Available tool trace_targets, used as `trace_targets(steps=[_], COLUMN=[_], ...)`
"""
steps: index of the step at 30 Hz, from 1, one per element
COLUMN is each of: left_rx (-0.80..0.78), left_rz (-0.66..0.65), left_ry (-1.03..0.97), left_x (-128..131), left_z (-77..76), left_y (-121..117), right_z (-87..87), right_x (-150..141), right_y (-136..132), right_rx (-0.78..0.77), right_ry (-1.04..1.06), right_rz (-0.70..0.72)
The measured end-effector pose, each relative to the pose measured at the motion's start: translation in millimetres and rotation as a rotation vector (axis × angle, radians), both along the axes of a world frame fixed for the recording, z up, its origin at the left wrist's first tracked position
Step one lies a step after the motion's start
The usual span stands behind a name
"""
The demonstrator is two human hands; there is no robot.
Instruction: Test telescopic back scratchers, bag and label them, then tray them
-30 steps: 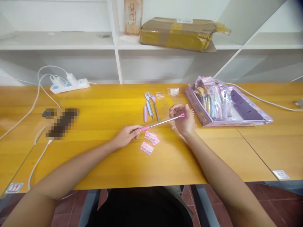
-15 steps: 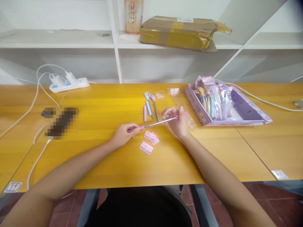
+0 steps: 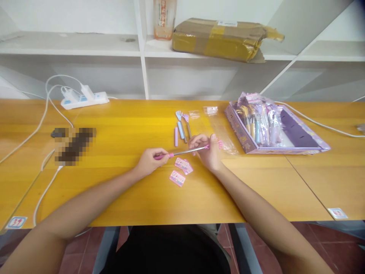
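Observation:
A pink back scratcher (image 3: pixel 188 152) with a metal rod lies across both my hands above the table. My left hand (image 3: pixel 151 161) is closed on its pink handle. Near the pink claw end, my right hand (image 3: pixel 209 154) grips it, the thumb pressed against the rod. Beyond my hands lie a blue scratcher head (image 3: pixel 179 115) on its rod and a purple one (image 3: pixel 186 118). Beside them rest a blue handle (image 3: pixel 180 130) and a purple handle (image 3: pixel 176 137). Several pink printed cards (image 3: pixel 177 178) lie just below the held scratcher.
Clear plastic bags (image 3: pixel 221 127) lie flat beyond my right hand. A purple box (image 3: pixel 288 150) at the right holds several wrapped scratchers. A white power strip (image 3: pixel 95 99) with cables stands at the back left. On the shelf are a taped cardboard parcel (image 3: pixel 216 40) and a bottle (image 3: pixel 164 23).
My right hand has moved a little left, toward my left hand, and the metal rod between them shows shorter. The left hand keeps its hold on the handle.

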State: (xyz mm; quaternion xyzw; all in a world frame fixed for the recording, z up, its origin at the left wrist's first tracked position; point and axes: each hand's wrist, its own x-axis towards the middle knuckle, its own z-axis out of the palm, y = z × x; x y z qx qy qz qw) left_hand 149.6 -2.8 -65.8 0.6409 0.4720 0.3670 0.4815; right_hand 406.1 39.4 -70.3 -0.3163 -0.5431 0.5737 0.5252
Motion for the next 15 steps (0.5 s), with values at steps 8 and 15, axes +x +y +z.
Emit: trace_targets(steps=[8,15], left_rx=[0.032,0.046], left_rz=[-0.005,-0.01], left_ry=[0.006,0.023], left_x=[-0.2,0.3], left_z=[-1.5,-1.6], left_y=[0.0,-0.4], right_z=[3.1,-2.5], right_x=[-11.4,-27.5], right_y=[-8.9,-19.9], right_rx=[0.0,-0.013], right_ry=[-0.08,-0.072], right_rz=[0.031,0.124])
